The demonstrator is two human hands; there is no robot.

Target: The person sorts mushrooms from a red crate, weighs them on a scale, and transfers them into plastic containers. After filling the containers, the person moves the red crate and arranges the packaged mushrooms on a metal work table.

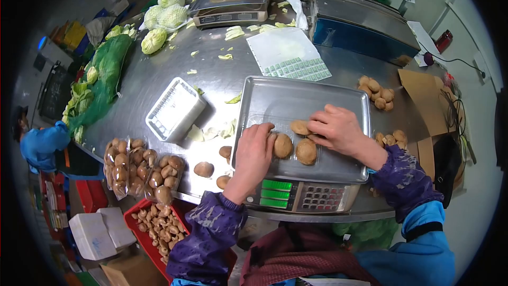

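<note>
Several brown mushrooms [306, 151] lie in a clear tray on the metal pan [328, 90] of a scale with a green display [275, 193]. At the left side of these mushrooms is my left hand [255, 151], its fingers curled against the leftmost one [282, 145]. From the right, my right hand [334, 128] reaches in with its fingertips closed on the upper mushroom [300, 127]. More loose mushrooms [203, 169] lie left of the scale, one partly behind my left wrist.
White trays [175, 110] are stacked at the left, above wrapped mushroom packs [136, 167]. A red crate [143, 233] holds more mushrooms. Mushroom piles [377, 92] and cardboard [423, 100] are at the right. A label sheet [283, 50] and second scale [230, 5] stand behind. A person [45, 145] is at far left.
</note>
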